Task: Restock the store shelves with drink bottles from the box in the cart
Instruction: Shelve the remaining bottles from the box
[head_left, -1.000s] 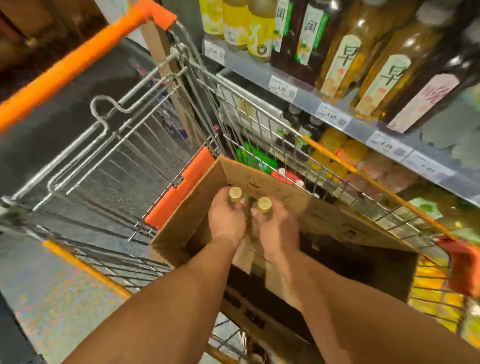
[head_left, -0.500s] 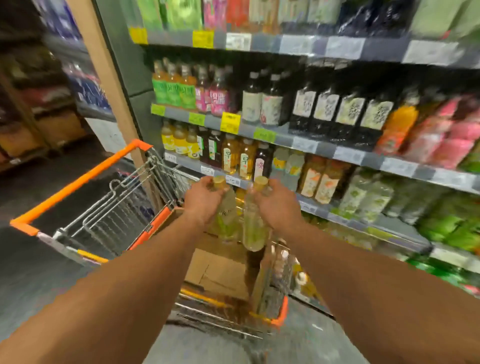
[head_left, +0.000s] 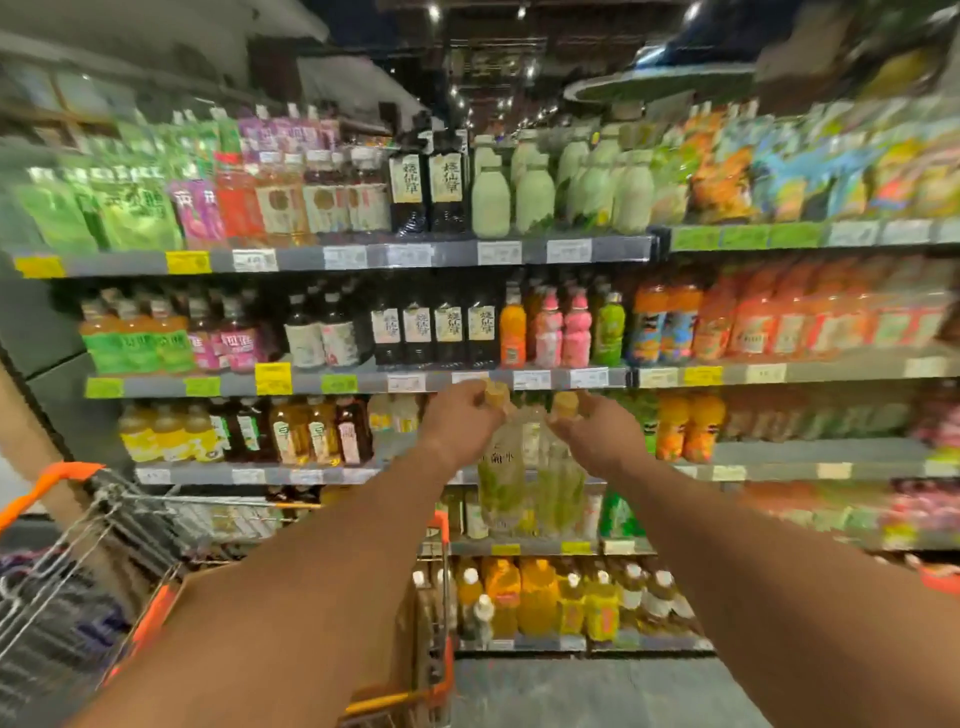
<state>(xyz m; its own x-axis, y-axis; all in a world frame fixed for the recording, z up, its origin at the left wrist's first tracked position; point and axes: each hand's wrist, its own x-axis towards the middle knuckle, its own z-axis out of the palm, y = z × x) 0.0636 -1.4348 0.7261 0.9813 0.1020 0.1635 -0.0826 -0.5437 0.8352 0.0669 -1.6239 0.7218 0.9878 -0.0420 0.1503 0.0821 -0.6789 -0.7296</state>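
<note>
My left hand (head_left: 460, 423) grips the neck of a clear bottle of pale green drink (head_left: 500, 480) with a gold cap. My right hand (head_left: 602, 434) holds a second bottle of the same kind (head_left: 561, 488) by its neck. Both bottles hang upright side by side in front of the third shelf (head_left: 779, 452) from the top, level with its rows. The wire cart (head_left: 104, 525) with orange trim sits low on the left. My left forearm hides most of the cardboard box in it.
Store shelving fills the view, packed with rows of bottles: dark tea bottles (head_left: 431, 327), orange juice (head_left: 685, 426), yellow drinks (head_left: 166, 431). A bare stretch of shelf lies to the right of the orange bottles. Grey floor (head_left: 597, 691) shows below.
Both hands lifted the two bottles out of the box in the cart and carried them up and right toward the shelves. The view swung up from the cart to the shelving.
</note>
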